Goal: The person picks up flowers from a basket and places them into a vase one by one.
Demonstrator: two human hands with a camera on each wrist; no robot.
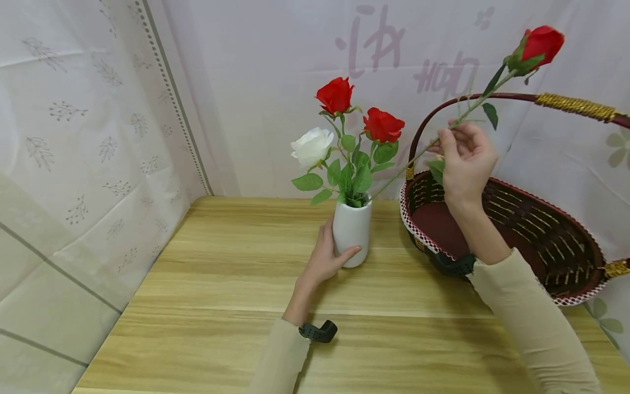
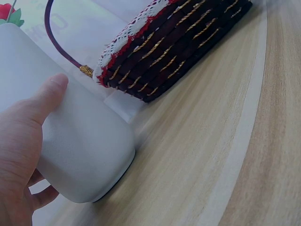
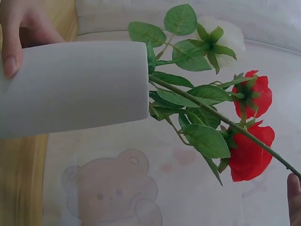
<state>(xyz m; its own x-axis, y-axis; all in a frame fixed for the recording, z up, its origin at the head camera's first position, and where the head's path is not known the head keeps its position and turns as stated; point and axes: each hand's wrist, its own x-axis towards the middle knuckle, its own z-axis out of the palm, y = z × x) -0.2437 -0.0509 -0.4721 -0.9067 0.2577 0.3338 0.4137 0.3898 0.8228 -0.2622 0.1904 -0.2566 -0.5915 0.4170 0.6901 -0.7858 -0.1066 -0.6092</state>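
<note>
A white vase [image 1: 352,232] stands on the wooden table, holding two red roses [image 1: 383,125] and a white rose [image 1: 312,147] with green leaves. My left hand [image 1: 327,254] grips the vase from its left side, thumb across the front; the left wrist view shows the thumb on the smooth wall. Up and to the right, my right hand [image 1: 467,158] pinches the stem of another red rose [image 1: 541,48] between thumb and fingers. That rose leans far right, its bloom above the hand. In the right wrist view its stem [image 3: 225,120] runs down to the vase's mouth.
A dark woven basket [image 1: 551,246] with a lace-trimmed rim and a tall arched handle [image 1: 497,96] stands on the right, partly behind my right forearm. Printed curtains [image 1: 256,98] hang behind and to the left of the wooden table [image 1: 221,284].
</note>
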